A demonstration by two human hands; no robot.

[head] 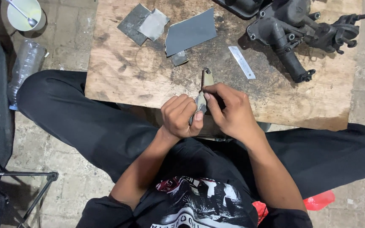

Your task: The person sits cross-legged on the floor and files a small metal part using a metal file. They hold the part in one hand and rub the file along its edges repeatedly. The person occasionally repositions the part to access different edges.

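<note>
A person sits on the floor at a low, worn brown plywood desk (148, 76), both hands meeting at its near edge. The left hand (181, 116) is curled into a fist around the lower end of a small flat pale metal part (206, 80), thumb pressed to its side. The right hand (231, 110) pinches the same part from the other side, index fingertip laid on its edge together with what seems to be a thin dark tool, too hidden to name. The part stands with its long axis pointing away from the body, its free upper end rising just beyond both hands and over the desk; the hands are about equally close to it, the left below, the right beside. Further back on the desk lie grey sheets of sandpaper (190, 31), a narrow steel ruler (241, 62) and a black cast engine assembly with pipe stubs (296, 29), all well apart from the hands. A pale green bowl with a spoon (24, 12) sits on the floor at the left.
</note>
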